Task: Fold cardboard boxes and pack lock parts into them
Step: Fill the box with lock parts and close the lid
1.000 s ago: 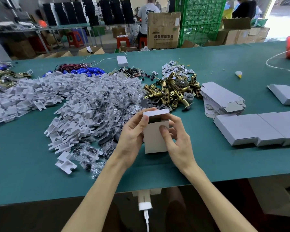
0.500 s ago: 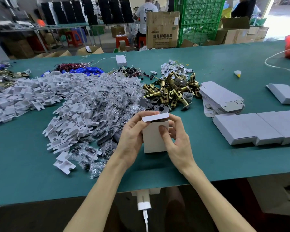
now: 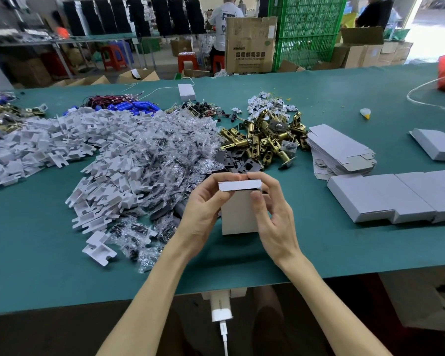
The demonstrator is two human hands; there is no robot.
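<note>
- Right now we hold a small white cardboard box upright between both hands, near the front edge of the green tabletop, roughly at its middle
- Our left hand wraps the box's left side, thumb pressing on the top flap and fingers curled together behind it
- Our right hand grips the right side, thumb flat against the front face, fingertips clamped along the far edge of the flap
- The flap lies nearly level over the box's mouth, with a dark gap showing beneath it
- Just beyond the box, toward the tabletop's centre, sits a heap of brass latch parts with dark plates mixed in
- Left of that, a wide pile of clear bagged screws and white plastic inserts spreads to the left edge
- A stack of flat box blanks rests to the right of the brass heap, and a row of folded boxes lies toward the right edge
- A white charger hangs below the front edge
</note>
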